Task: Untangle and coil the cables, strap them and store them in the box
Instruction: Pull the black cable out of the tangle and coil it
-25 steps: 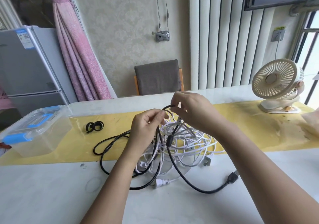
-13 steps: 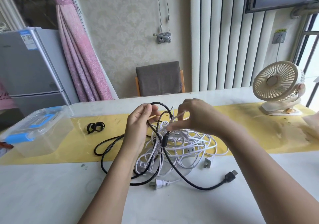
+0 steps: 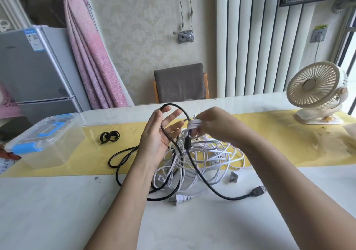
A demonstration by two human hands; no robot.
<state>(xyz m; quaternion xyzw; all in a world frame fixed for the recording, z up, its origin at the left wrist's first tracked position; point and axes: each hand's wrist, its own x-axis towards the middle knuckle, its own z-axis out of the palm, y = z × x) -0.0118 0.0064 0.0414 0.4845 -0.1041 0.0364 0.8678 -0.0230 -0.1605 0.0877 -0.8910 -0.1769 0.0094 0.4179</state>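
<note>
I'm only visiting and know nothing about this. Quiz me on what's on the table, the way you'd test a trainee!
1. Fill in: the black cable loops across the open ___ hand.
2. What does the right hand pinch? A black cable, B white cable, C nothing.
3. True or false: the box has its lid on.
Key: 1 left hand; 2 B; 3 true.

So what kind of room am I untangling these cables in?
Most likely a room in a home, perhaps a dining corner: a silver two-door fridge beside a pink tied-back curtain, and a grey cushioned chair behind the white table.
</note>
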